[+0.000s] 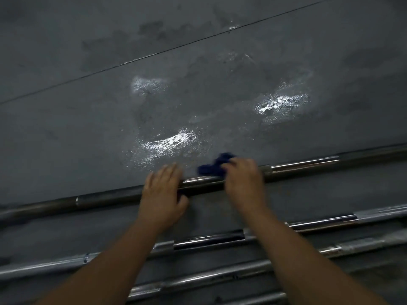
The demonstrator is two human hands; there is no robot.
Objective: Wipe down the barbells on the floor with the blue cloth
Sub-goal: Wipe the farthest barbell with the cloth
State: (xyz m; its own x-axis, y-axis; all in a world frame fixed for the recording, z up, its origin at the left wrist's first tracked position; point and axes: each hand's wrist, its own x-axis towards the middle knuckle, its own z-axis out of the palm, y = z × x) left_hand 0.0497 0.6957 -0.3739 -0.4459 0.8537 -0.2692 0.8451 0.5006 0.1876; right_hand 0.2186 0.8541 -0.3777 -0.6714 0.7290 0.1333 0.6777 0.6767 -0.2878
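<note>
While the right hand (pixel 243 179) clutches the soft, limp blue cloth (pixel 214 167) against the farthest barbell (pixel 110 198) on the grey floor (pixel 88 128), I note the left hand (pixel 163 194) resting straight-fingered on its shaft, which I judge heavy, rigid and slick, so best steadied mid-shaft.

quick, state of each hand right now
Left hand: open, resting on the far barbell.
Right hand: gripping the blue cloth against that barbell.

A dark blue cloth (pixel 214 167) is showing against a mottled grey floor (pixel 66 139) glinting with white patches (pixel 171 142), the far barbell (pixel 110 198) looking dark brown, the nearer barbells (pixel 209 276) shining silver.
</note>
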